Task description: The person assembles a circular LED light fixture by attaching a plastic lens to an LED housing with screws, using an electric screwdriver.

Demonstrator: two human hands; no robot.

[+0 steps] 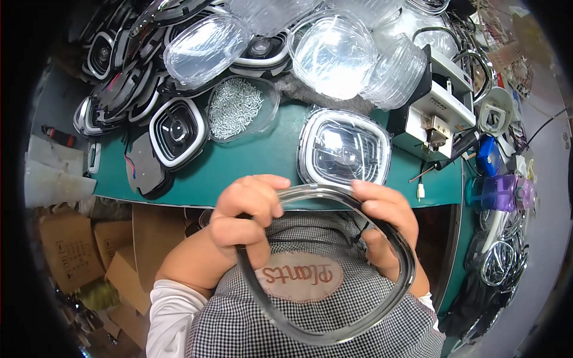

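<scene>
A rounded ring-shaped frame [327, 335], dark with a glossy, partly clear rim, is held up in front of my checked apron. My left hand [248, 218] grips its upper left side, fingers curled round it. On the opposite side my right hand [387, 227] pinches the ring between thumb and fingers. Just beyond the ring, a rounded-square lamp unit [344, 149] with a white inner band and a clear cover lies on the green table. Part of its near edge is close to my right fingertips.
A clear dish of small screws [236, 107] stands at the back left beside another white-rimmed lamp unit [178, 132]. Clear plastic covers [331, 53] are piled at the back. A boxy white device [433, 113] and a purple container [504, 192] are on the right. Cardboard boxes [71, 250] sit below left.
</scene>
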